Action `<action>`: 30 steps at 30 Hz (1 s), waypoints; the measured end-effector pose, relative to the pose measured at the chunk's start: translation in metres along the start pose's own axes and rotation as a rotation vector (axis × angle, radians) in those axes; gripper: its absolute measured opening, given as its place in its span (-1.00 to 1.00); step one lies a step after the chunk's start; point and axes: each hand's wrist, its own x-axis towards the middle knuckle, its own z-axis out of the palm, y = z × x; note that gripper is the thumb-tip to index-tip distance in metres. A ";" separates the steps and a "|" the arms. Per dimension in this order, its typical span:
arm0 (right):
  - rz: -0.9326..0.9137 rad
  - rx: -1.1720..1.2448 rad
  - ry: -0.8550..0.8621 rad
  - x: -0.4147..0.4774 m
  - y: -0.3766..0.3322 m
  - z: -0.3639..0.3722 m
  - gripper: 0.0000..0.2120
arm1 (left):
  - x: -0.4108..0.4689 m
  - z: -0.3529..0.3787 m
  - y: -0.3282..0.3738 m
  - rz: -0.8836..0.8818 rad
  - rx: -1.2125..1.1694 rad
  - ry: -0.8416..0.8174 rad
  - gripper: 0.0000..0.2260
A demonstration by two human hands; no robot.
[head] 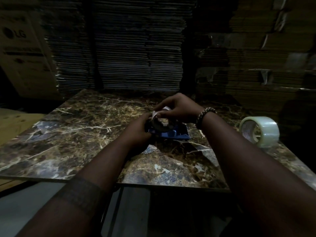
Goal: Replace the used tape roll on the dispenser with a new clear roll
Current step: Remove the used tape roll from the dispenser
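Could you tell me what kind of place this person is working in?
Probably a packing or storage room: stacks of flattened cardboard cartons line the back, an LG-branded box stands at left, and a clear packing tape roll sits on the marble-patterned table.

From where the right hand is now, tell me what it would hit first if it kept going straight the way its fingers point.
The right hand points leftward, so it would probably meet the left hand first, right beside the used roll on the blue dispenser. Depth is unclear in this dim view.
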 end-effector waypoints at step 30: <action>0.153 0.799 0.298 -0.050 0.076 0.022 -0.59 | 0.003 0.000 0.000 -0.059 0.096 -0.013 -0.19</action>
